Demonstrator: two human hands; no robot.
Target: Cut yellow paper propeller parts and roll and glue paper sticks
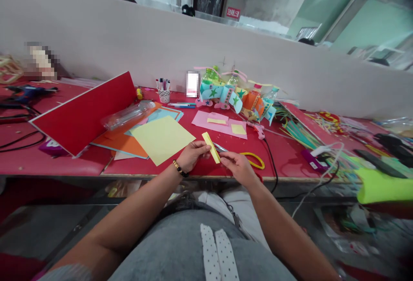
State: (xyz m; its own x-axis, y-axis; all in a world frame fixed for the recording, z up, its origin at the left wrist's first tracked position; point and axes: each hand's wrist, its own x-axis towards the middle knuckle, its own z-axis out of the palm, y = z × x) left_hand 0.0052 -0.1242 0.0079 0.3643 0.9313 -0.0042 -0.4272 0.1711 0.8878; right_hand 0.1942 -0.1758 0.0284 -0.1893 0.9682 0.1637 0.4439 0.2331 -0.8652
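we saw scissors [248,157] half hidden behind right hand [238,167], blades barely visible | left hand [192,154] pinched flat yellow paper strip [211,147] | right fingers pinched strip's lower end | glossy red table [284,167]

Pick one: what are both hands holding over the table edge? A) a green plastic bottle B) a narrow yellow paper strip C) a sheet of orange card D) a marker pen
B: the left hand and the right hand both pinch a narrow yellow paper strip, one at each side, with yellow-handled scissors lying on the red table just behind the right hand.
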